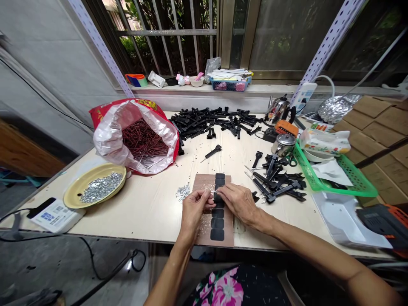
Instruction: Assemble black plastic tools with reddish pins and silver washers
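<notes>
My left hand [196,208] and my right hand [239,203] meet over a brown board [204,240], fingertips pinched close together. Between them shows a thin pale rod [213,192], too small to make out fully; both hands seem to grip it. A column of black rounded square pads [217,223] runs down the board, with tiny pale bits scattered beside it. Just left of the board lies a small heap of silvery metal pieces [182,193]. To the right of my right hand is a pile of black plastic tool-like parts [274,176], some with thin metal shafts sticking out.
A red-and-white sack [108,140] of dark red rods and a yellow dish [72,199] of metal pieces stand left. More black parts [204,119] line the back, with one single part [213,152] in front. A green basket [360,185] and cardboard boxes [376,127] stand right.
</notes>
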A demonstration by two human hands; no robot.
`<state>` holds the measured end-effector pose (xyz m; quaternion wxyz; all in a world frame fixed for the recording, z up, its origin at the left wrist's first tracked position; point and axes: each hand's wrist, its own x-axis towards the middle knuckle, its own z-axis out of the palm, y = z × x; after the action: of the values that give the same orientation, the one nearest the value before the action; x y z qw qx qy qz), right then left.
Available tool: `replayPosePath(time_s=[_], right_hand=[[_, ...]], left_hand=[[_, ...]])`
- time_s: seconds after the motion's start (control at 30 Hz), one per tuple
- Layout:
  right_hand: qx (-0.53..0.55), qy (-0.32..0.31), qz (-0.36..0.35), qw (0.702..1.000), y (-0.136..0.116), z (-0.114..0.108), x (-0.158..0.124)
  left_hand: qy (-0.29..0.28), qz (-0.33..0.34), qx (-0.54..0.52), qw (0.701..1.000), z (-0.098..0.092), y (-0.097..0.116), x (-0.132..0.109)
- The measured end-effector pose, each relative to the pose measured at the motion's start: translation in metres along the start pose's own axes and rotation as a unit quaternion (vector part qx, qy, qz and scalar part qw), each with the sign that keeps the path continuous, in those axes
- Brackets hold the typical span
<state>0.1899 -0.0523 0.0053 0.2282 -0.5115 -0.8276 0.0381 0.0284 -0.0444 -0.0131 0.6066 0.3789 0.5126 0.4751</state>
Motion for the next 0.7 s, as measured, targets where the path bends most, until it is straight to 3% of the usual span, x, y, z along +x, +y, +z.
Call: replayPosePath(time_s=[0.13, 0.23, 0.27, 0.33, 0.43, 0.53, 0.6, 0.7], right_hand=[[0.052, 0.004, 0.013, 0.999, 0.01, 0.001, -0.006], [0.067, 0.014, 0.034, 0.997, 0.024, 0.003, -0.007], [0.061, 0.013, 0.04, 0.997, 0.03, 0.004, -0.006], [0.039, 0.01, 0.042, 0.998, 0.042, 0.005, 0.001], [0.01, 0.005, 0.023, 1.0, 0.059, 0.006, 0.015], [0.009, -0.004, -0.009, 1.0, 0.065, 0.01, 0.019], [0.022, -0.027, -0.061, 0.998, 0.063, 0.014, 0.012], [0.05, -0.087, -0.195, 0.976, 0.056, 0.015, -0.002]], left_hand=[[-0.015, -0.024, 0.038, 0.999, 0.002, -0.002, 0.0], [0.012, 0.049, 0.161, 0.986, -0.002, 0.0, -0.002], [0.032, 0.104, 0.222, 0.969, -0.005, 0.0, -0.004], [0.063, 0.227, 0.347, 0.908, -0.012, -0.001, -0.005], [0.039, 0.336, 0.493, 0.801, -0.023, -0.011, -0.005], [0.002, 0.342, 0.574, 0.744, -0.03, -0.027, 0.0], [-0.001, 0.333, 0.602, 0.726, -0.033, -0.037, 0.004], [0.001, 0.332, 0.615, 0.715, -0.035, -0.045, 0.008]])
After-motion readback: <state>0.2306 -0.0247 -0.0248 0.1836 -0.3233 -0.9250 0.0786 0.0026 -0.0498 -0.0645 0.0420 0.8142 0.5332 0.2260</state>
